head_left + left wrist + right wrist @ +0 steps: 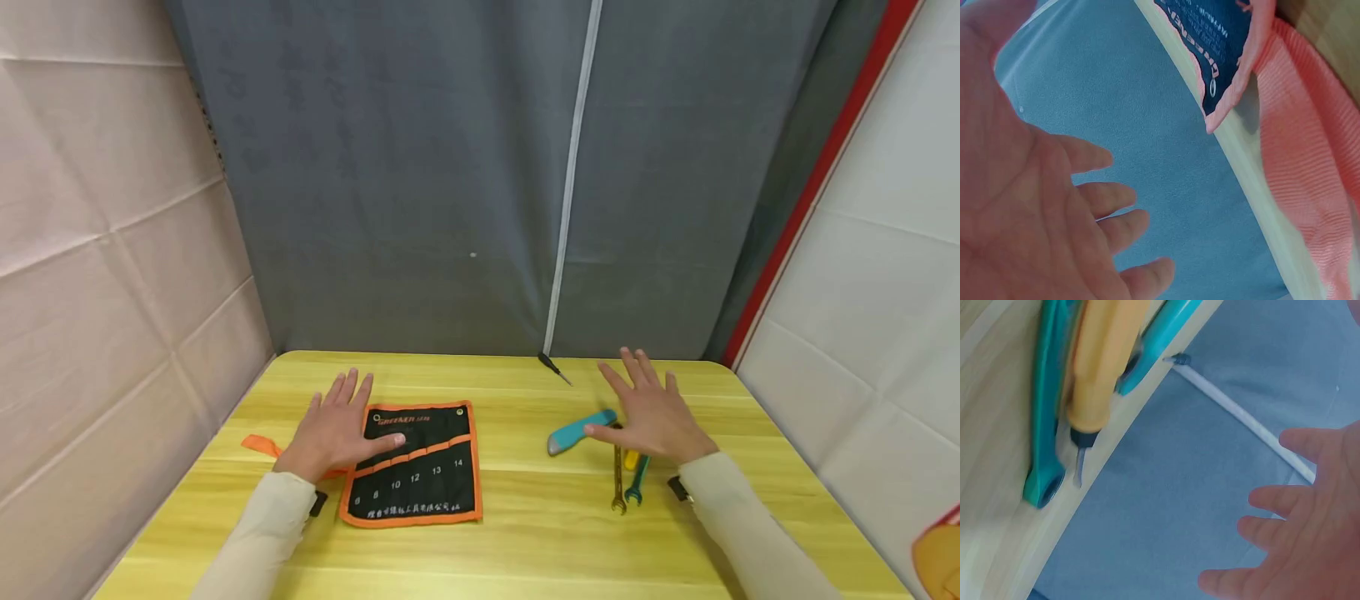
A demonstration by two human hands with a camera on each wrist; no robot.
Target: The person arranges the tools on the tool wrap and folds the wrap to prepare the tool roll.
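Observation:
My left hand [335, 429] is held over the left side of a black tool pouch [416, 493] with orange edging and numbered pockets. Its fingers are spread and hold nothing. In the left wrist view, the palm [1035, 206] faces the camera, with the pouch's orange strap [1304, 150] to its right. My right hand [660, 417] spreads its fingers above a cluster of tools, gripping none. Around it lie a teal-handled tool [576, 433], a brownish wrench [618, 483], a green wrench [638, 482] and a yellow-handled screwdriver [1100, 375], mostly hidden by the hand in the head view.
A small black screwdriver [553, 367] lies at the far edge of the wood-grain table [525, 550]. Behind the table hangs a grey curtain [412, 183] with a pale vertical strip. White cloth walls [112, 333] flank both sides.

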